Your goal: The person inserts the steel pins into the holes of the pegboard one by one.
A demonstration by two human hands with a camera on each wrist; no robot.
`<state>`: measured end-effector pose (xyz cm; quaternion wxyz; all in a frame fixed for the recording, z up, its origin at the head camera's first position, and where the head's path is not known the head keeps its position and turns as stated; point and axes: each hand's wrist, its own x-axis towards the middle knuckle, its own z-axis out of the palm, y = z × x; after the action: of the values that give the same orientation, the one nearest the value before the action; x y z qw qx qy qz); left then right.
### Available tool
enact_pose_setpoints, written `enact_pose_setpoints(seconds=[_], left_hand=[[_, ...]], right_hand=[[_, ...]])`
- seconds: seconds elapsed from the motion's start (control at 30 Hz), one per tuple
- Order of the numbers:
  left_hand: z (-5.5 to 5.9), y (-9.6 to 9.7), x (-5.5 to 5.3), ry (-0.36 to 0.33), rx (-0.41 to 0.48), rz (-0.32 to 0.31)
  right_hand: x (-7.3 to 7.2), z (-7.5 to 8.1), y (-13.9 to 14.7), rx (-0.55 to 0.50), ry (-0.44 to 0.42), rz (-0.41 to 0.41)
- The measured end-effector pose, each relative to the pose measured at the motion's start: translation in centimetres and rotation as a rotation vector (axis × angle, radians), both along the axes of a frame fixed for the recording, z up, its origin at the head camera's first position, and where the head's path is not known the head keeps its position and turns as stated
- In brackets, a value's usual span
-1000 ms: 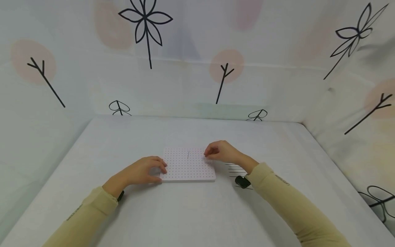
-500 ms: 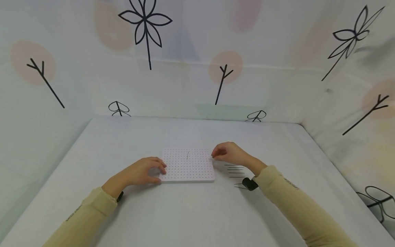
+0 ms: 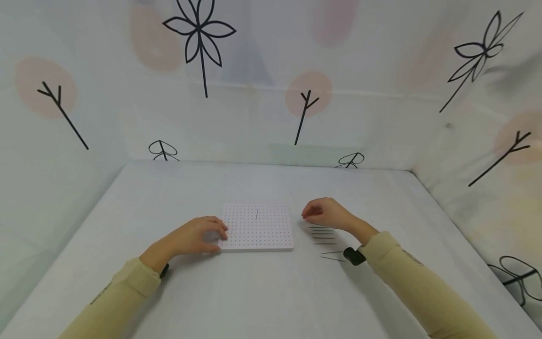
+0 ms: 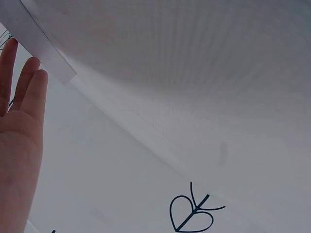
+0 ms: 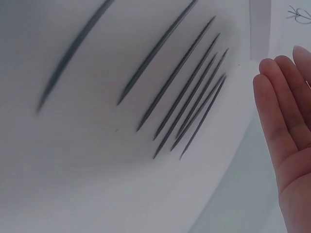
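As the relaxed left hand (image 3: pixel 191 235) rests against the left edge of the pegboard (image 3: pixel 260 230), the loosely curled, seemingly empty right hand (image 3: pixel 327 213) hovers by dark sticks (image 5: pixel 175 71) at right, where pinching one mid-length should work best.

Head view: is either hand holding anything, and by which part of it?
Left hand touches the white board at its left edge; whether it's gripping can't be told. Right hand: nothing visibly held.

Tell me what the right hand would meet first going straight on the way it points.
Probably the dotted white board, at its right edge; how high the right hand sits is unclear, so it might pass over.
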<state>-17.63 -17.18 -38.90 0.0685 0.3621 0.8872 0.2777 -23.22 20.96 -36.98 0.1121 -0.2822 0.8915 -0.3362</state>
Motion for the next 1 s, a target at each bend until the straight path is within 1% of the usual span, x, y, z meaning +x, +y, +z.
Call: enact_pose_setpoints(seconds=[0.17,0.4,0.6,0.8,1.0], left_hand=[[-0.2,-0.1,0.0,0.0,0.007,-0.007],[-0.3,-0.2,-0.1,0.001,0.014,0.004],[-0.2,-0.2,0.0,0.004,0.016,-0.004],[-0.1,-0.2,0.1,-0.008,0.015,0.001],[-0.1,-0.2,0.1,0.004,0.008,0.005]], right_hand=[[0.3,-0.1,0.9,0.003,-0.025,-0.015],[0.2,-0.3,1.8,0.028,-0.013,-0.041],[0.0,-0.7,2.3,0.042,-0.002,-0.058],[-0.5,-1.0,2.9,0.062,0.026,-0.049],[-1.0,-1.3,3.0,0.102,0.041,-0.044]])
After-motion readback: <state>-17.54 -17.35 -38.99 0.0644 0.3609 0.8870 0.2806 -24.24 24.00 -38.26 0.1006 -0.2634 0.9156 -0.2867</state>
